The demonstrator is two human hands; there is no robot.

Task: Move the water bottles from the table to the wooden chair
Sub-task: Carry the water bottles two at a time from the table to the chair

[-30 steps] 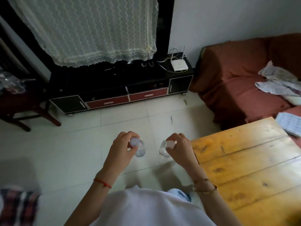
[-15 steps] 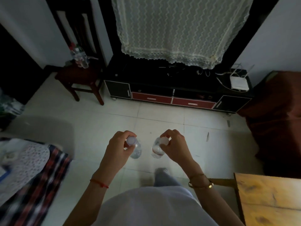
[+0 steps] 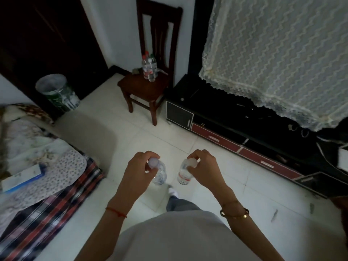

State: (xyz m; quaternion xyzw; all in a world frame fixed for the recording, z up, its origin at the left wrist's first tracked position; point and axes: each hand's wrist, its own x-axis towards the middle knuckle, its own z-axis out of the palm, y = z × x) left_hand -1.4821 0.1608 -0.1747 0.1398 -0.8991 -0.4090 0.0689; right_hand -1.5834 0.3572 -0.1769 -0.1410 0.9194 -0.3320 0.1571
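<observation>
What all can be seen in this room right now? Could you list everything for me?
bottles on chair: several, clear with red and green caps, at the back of the seat
wooden chair: one, dark brown, against the far wall
bin: one, green and white, left of the chair
TV cabinet: one, black and red, right
lace cloth: one, cream, above the cabinet
bedding: patterned, plaid beneath, left
held bottles: two, clear, one in the left hand, one in the right hand
</observation>
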